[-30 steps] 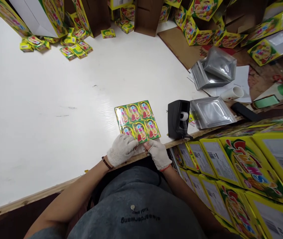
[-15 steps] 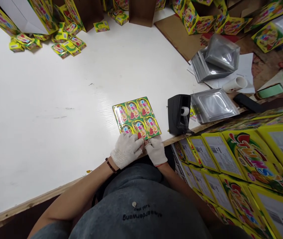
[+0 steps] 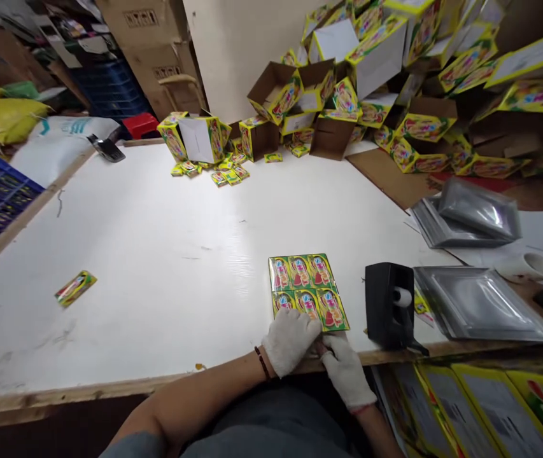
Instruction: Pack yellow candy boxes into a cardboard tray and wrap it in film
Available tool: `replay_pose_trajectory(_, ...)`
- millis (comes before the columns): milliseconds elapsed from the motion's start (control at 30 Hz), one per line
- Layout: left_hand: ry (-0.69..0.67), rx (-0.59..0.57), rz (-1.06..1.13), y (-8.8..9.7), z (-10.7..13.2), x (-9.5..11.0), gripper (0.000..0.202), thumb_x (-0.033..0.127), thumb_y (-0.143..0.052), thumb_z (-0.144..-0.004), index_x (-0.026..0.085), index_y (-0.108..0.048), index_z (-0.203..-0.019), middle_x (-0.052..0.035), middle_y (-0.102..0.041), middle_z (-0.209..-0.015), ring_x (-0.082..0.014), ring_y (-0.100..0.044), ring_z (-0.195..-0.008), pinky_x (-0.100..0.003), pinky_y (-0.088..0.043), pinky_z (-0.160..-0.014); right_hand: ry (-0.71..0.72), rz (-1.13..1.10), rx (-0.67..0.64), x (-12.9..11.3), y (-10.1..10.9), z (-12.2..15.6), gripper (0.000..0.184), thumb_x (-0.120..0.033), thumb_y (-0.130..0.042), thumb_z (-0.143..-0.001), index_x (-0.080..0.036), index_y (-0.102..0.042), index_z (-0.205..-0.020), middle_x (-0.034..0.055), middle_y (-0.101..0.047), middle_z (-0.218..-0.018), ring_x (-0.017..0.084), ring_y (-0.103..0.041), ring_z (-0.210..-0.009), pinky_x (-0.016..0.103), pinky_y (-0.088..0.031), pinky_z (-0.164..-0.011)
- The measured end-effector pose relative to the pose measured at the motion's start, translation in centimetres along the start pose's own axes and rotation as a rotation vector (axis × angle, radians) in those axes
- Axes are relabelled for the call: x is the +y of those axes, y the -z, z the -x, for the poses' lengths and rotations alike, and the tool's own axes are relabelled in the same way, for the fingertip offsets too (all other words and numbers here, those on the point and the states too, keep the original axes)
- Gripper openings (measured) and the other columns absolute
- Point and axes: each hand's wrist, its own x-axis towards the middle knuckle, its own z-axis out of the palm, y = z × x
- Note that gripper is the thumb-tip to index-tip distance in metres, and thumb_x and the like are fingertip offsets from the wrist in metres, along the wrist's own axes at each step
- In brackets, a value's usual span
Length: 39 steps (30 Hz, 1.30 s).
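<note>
A flat clear-wrapped pack of several small green-and-yellow boxes (image 3: 307, 289) lies near the front edge of the white table (image 3: 166, 254). My left hand (image 3: 293, 340), in a white knit glove, rests curled on the pack's near edge. My right hand (image 3: 345, 369), also gloved, pinches the same near edge right beside it, fingers pressed together. What the fingertips hold at the wrap's edge is hidden.
A black tape dispenser (image 3: 390, 312) stands right of the pack, with stacks of clear plastic bags (image 3: 479, 302) beyond. Open yellow cartons (image 3: 338, 95) and several loose small boxes (image 3: 226, 172) are piled at the back. One loose box (image 3: 75, 287) lies at the left. Printed cartons (image 3: 491, 407) sit below right.
The camera has tilted up, showing the far side of the table and the carton pile. Both hands have stayed together at the pack's near edge.
</note>
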Motion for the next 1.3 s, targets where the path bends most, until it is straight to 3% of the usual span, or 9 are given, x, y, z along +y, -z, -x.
replay_pose_trajectory(267, -0.022, -0.010, -0.017, 1.3, -2.0, -1.1, 0.014, 0.016, -0.047, -0.095, 0.016, -0.060, -0.100, -0.0104, -0.067, -0.084, -0.0267, -0.065, -0.079, -0.040, -0.044, -0.066, -0.139, -0.055, 0.015, -2.3, 2.0, 0.2, 0.043, -0.057, -0.047, -0.089, -0.024, -0.052, -0.062, 0.0011, -0.056, -0.059, 0.021, -0.054, -0.060, 0.032, -0.042, -0.057)
replay_pose_trajectory(500, -0.159, 0.161, 0.026, -0.2, -4.8, -4.7, 0.012, 0.018, -0.056, -0.087, 0.017, -0.067, -0.091, -0.0084, -0.068, -0.082, -0.0239, -0.060, -0.073, -0.037, -0.042, -0.067, -0.243, 0.304, 0.732, 0.4, 11.4, -0.4, 0.033, -0.048, -0.047, -0.084, -0.019, -0.064, -0.086, 0.0111, -0.067, -0.089, 0.025, -0.060, -0.086, 0.038, -0.046, -0.082)
replay_pose_trajectory(567, -0.171, 0.252, 0.042, -0.9, -4.4, -5.4, 0.012, 0.016, -0.056, -0.084, 0.018, -0.068, -0.086, -0.0079, -0.069, -0.085, -0.0228, -0.060, -0.075, -0.035, -0.042, -0.068, -0.256, 0.383, 0.722, 1.8, 13.8, -1.3, 0.037, -0.049, -0.044, -0.082, -0.019, -0.065, -0.084, 0.0137, -0.067, -0.093, 0.028, -0.059, -0.094, 0.042, -0.045, -0.087)
replay_pose_trajectory(633, -0.150, 0.351, 0.051, -1.3, -3.9, -5.8, 0.014, 0.015, -0.055, -0.084, 0.018, -0.068, -0.084, -0.0083, -0.070, -0.089, -0.0221, -0.059, -0.079, -0.035, -0.041, -0.070, -0.274, 0.384, 0.582, 2.9, 15.1, -2.2, 0.040, -0.053, -0.042, -0.081, -0.021, -0.064, -0.074, 0.0128, -0.066, -0.087, 0.029, -0.058, -0.093, 0.044, -0.044, -0.088)
replay_pose_trajectory(733, -0.138, 0.408, 0.046, -1.3, -3.4, -5.7, 0.015, 0.016, -0.053, -0.086, 0.019, -0.068, -0.083, -0.0077, -0.069, -0.090, -0.0207, -0.058, -0.081, -0.033, -0.040, -0.072, -0.317, 0.285, 0.435, 3.6, 15.5, -3.2, 0.039, -0.059, -0.049, -0.073, -0.023, -0.062, -0.064, 0.0091, -0.065, -0.079, 0.027, -0.059, -0.087, 0.042, -0.045, -0.083)
replay_pose_trajectory(933, -0.139, 0.364, 0.074, -1.2, -3.5, -5.7, 0.015, 0.013, -0.055, -0.082, 0.019, -0.068, -0.080, -0.0075, -0.069, -0.087, -0.0208, -0.058, -0.079, -0.034, -0.040, -0.071, -0.321, 0.242, 0.575, 1.0, 15.3, -0.7, 0.039, -0.059, -0.054, -0.076, -0.023, -0.058, -0.062, 0.0088, -0.065, -0.081, 0.026, -0.058, -0.085, 0.040, -0.045, -0.080)
replay_pose_trajectory(1067, -0.159, 0.417, 0.067, -1.2, -3.7, -5.6, 0.016, 0.015, -0.054, -0.085, 0.019, -0.068, -0.077, -0.0087, -0.070, -0.086, -0.0218, -0.058, -0.078, -0.035, -0.040, -0.069, -0.469, 0.118, 0.535, -1.1, 14.6, 1.7, 0.038, -0.057, -0.057, -0.075, -0.021, -0.067, -0.073, 0.0068, -0.065, -0.072, 0.024, -0.058, -0.075, 0.038, -0.045, -0.073)
replay_pose_trajectory(1200, -0.154, 0.292, 0.113, 0.7, -5.0, -5.9, 0.020, 0.018, -0.052, -0.087, 0.018, -0.067, -0.073, -0.0077, -0.068, -0.082, -0.0205, -0.058, -0.074, -0.034, -0.041, -0.067, -0.630, -0.219, 0.534, -1.4, 13.4, 2.2, 0.038, -0.058, -0.064, -0.066, -0.021, -0.065, -0.073, 0.0027, -0.062, -0.064, 0.018, -0.055, -0.061, 0.031, -0.043, -0.057)
replay_pose_trajectory(1300, -0.072, 0.242, 0.096, 3.2, -7.2, -8.2, 0.022, 0.025, -0.052, -0.091, 0.017, -0.070, -0.081, -0.0096, -0.067, -0.094, -0.0220, -0.060, -0.084, -0.035, -0.044, -0.075, -0.696, -0.371, 0.536, -0.6, 12.6, 2.1, 0.038, -0.056, -0.070, -0.061, -0.021, -0.064, -0.073, -0.0008, -0.059, -0.059, 0.013, -0.051, -0.052, 0.025, -0.036, -0.047)
